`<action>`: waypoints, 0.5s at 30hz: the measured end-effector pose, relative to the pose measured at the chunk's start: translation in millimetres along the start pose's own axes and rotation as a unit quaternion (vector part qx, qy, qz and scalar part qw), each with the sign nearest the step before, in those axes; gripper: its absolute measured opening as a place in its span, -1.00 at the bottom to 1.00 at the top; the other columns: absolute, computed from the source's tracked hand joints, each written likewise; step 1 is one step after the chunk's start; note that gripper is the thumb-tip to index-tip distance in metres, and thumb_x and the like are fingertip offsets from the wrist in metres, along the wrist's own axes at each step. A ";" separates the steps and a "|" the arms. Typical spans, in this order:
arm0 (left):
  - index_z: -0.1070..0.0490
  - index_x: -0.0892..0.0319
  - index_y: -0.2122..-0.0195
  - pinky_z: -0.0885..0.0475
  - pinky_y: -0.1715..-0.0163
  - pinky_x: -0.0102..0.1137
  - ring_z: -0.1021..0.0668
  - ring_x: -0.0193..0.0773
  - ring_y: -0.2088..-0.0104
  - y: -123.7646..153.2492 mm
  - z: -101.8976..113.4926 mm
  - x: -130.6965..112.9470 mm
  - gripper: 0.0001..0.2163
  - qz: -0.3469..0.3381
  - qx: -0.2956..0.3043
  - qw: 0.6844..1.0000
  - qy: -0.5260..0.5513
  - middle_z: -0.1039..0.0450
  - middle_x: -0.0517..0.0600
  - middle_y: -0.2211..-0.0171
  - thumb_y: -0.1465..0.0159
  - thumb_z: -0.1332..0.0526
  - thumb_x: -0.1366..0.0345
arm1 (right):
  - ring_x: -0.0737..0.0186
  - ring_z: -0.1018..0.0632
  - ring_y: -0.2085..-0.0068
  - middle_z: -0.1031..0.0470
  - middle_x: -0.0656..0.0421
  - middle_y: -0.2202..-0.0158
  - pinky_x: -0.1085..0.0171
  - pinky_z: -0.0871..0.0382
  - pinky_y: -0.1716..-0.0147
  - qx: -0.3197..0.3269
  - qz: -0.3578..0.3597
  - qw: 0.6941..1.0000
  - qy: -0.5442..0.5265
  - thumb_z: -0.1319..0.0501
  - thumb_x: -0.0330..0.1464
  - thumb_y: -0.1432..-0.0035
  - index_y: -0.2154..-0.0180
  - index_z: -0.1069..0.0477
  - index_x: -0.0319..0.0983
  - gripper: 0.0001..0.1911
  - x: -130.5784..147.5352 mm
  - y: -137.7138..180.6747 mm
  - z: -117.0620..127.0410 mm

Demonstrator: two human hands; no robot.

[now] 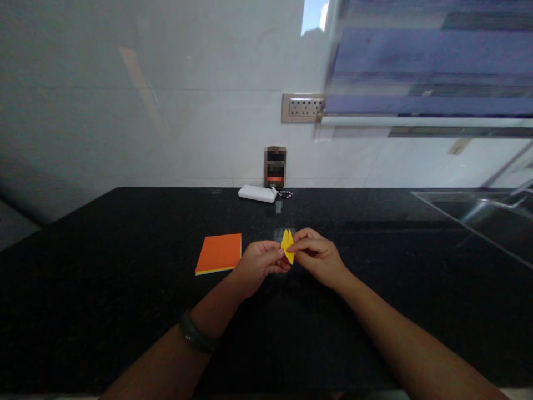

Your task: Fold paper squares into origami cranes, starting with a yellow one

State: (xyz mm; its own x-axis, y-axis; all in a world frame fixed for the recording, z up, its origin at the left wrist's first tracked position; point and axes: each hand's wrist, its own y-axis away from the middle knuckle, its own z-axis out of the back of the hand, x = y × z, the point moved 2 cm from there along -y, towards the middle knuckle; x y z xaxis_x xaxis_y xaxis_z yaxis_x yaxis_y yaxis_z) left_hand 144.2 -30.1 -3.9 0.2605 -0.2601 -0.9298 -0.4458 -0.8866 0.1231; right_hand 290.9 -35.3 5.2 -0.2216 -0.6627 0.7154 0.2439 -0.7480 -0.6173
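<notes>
A small folded yellow paper piece [287, 244] is pinched between both hands just above the black countertop [104, 266]. My left hand [258, 265] grips its lower left side with curled fingers. Closed on the paper's right side is my right hand [317, 254], thumb and fingers pressed together. A stack of square paper [219, 253], orange on top, lies flat on the counter just left of my left hand. A dark band sits on my left wrist.
A white oblong device [257, 193] with a cable lies at the counter's back edge, in front of a small dark box [275, 166]. A wall socket [302, 108] is above. A sink [478, 208] is set into the counter at the right.
</notes>
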 end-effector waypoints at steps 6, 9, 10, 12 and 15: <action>-0.42 0.32 0.50 -0.37 0.50 -0.49 -0.42 -0.45 0.60 -1.0 1.3 2.3 -0.78 -0.007 -0.031 0.999 -0.031 -0.37 -0.06 0.62 0.00 -0.26 0.21 | 0.30 -0.41 0.34 -0.33 0.16 0.39 0.28 -0.30 0.37 0.016 0.032 0.999 0.032 -0.13 -0.53 0.05 0.43 -0.50 -0.15 -0.78 2.5 -0.1 -0.2; -0.43 0.32 0.48 -0.37 0.49 -0.49 -0.43 -0.44 0.56 -1.5 2.7 3.6 -0.78 -0.024 -0.045 0.998 -0.036 -0.40 -0.04 0.57 0.00 -0.26 0.22 | 0.30 -0.42 0.35 -0.34 0.15 0.37 0.27 -0.32 0.37 0.010 -0.028 0.999 -0.021 -0.11 -0.48 0.02 0.44 -0.47 -0.19 -0.83 0.5 0.3 -0.6; -0.43 0.33 0.48 -0.37 0.49 -0.49 -0.44 -0.42 0.55 -1.8 3.0 3.7 -0.77 -0.029 -0.050 0.998 -0.037 -0.42 -0.02 0.55 0.00 -0.26 0.21 | 0.32 -0.42 0.38 -0.35 0.17 0.39 0.28 -0.33 0.40 -0.001 -0.066 0.997 -0.049 -0.11 -0.45 0.01 0.41 -0.44 -0.20 -0.85 -1.4 0.6 -0.9; -0.43 0.33 0.46 -0.37 0.48 -0.47 -0.46 -0.39 0.53 -2.6 3.7 3.8 -0.77 -0.038 -0.067 0.996 -0.048 -0.44 0.01 0.53 0.00 -0.26 0.21 | 0.36 -0.41 0.48 -0.35 0.21 0.46 0.32 -0.32 0.48 -0.021 -0.150 0.984 -0.098 -0.12 -0.39 0.00 0.34 -0.38 -0.22 -0.88 -6.1 1.6 -2.5; -0.43 0.31 0.46 -0.37 0.49 -0.45 -0.47 -0.37 0.54 -4.6 4.4 4.4 -0.77 -0.059 -0.094 0.991 -0.082 -0.45 -0.01 0.57 0.01 -0.26 0.21 | 0.40 -0.37 0.55 -0.35 0.24 0.52 0.36 -0.27 0.56 -0.009 -0.217 0.971 -0.097 -0.19 -0.31 0.04 0.38 -0.34 -0.25 -0.84 -11.1 2.6 -6.3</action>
State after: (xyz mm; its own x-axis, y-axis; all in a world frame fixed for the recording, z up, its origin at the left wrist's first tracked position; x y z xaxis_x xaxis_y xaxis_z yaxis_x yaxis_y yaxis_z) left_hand 143.6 -25.5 -10.1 0.1522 -0.0996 -0.9833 -0.2503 -0.9664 0.0592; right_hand 288.0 -30.1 -6.4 -0.1166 -0.2664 0.9568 0.1507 -0.9570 -0.2480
